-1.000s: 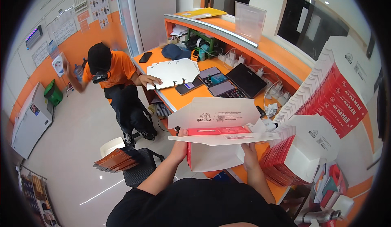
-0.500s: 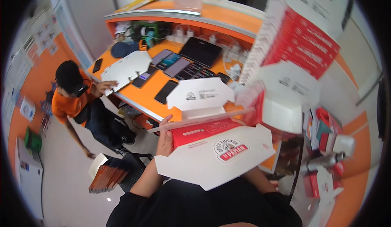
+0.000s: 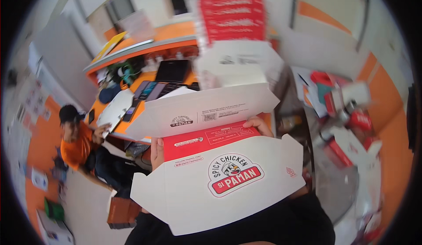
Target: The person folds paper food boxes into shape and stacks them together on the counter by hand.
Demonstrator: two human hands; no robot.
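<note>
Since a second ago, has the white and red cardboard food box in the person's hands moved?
Yes. The white and red cardboard food box has come off the orange counter toward the person's chest, with the left hand and right hand on its edges.

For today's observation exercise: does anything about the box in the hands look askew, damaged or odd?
No damage shows. The white and red cardboard food box is unfolded, its flaps splayed, held tilted between the left hand and right hand. Behind it the stacked boxes are blurred.

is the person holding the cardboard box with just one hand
No, both hold the cardboard box: the left hand grips its left edge and the right hand its right.
</note>
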